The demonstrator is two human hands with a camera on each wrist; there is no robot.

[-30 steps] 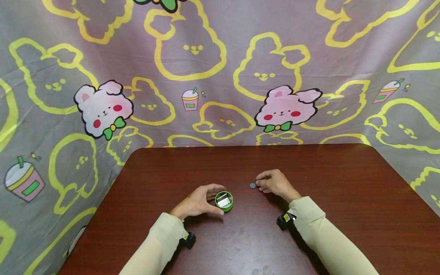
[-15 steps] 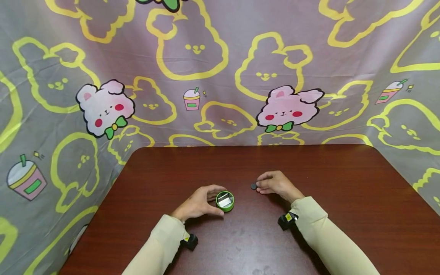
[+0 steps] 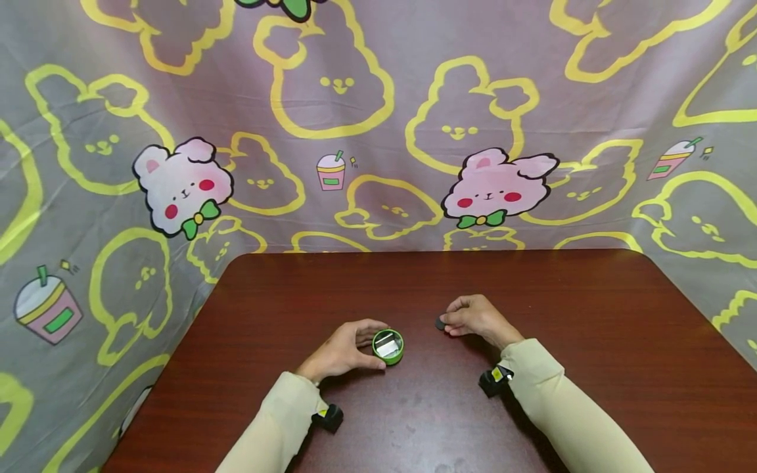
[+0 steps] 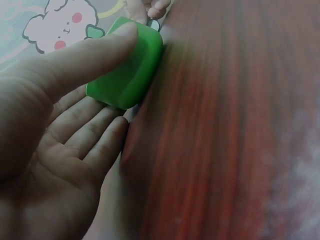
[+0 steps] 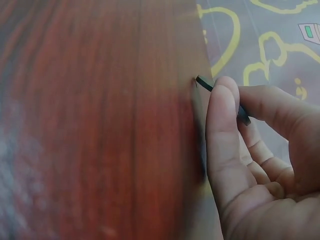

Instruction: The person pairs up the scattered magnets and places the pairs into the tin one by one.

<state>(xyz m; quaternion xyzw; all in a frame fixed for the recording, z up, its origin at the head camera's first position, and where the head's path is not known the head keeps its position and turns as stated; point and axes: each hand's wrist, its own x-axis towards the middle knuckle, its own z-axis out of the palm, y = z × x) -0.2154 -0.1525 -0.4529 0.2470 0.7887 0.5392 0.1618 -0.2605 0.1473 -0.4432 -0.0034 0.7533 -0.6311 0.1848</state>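
A small round green container (image 3: 395, 360) with a shiny, silvery inside stands on the table in the head view. My left hand (image 3: 345, 348) curves round its left side, thumb along the near side and fingers behind. In the left wrist view the thumb lies over the smooth green wall (image 4: 120, 80), while the fingertips are partly hidden behind it. Farther right, my right hand (image 3: 476, 320) pinches a thin dark disc (image 3: 440, 323) between thumb and fingers. The right wrist view shows the disc (image 5: 204, 82) edge-on, tilted, its middle covered by the fingertips.
The dark red-brown wooden table (image 3: 449, 420) extends round both hands. A hanging cloth (image 3: 390, 59) printed with rabbits and cups closes off the back and both sides. Each wrist carries a small black camera (image 3: 493, 381).
The right fingers have tipped the disc up from the flat position and cover more of it. The left thumb has come closer to the green container. The head view has shifted slightly.
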